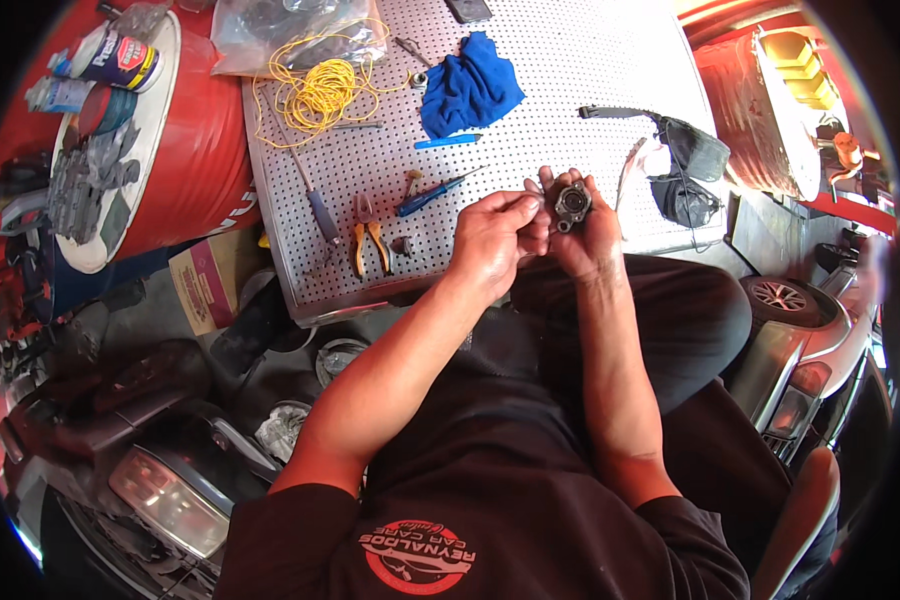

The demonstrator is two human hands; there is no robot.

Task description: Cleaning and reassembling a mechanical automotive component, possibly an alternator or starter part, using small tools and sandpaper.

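Observation:
Over the near edge of the perforated metal table (550,60), my right hand (600,237) is closed around a dark round metal part (572,203) with a ring-shaped opening and a mounting ear. Beside it, my left hand (498,232) has its thumb and fingers pinched together close to the part. Whatever those fingers hold, if anything, is too small to make out. Left of my hands lie a blue screwdriver (432,195), a small brass-coloured piece (412,181), orange-handled pliers (373,240), a small dark piece (402,246) and a long screwdriver (321,216).
Farther back are a blue cloth (475,82), a blue pen-like tool (448,141), tangled yellow wire (322,98) and a clear plastic bag (270,35). A black cabled device (695,152) lies right. Red drums (205,130) flank the table.

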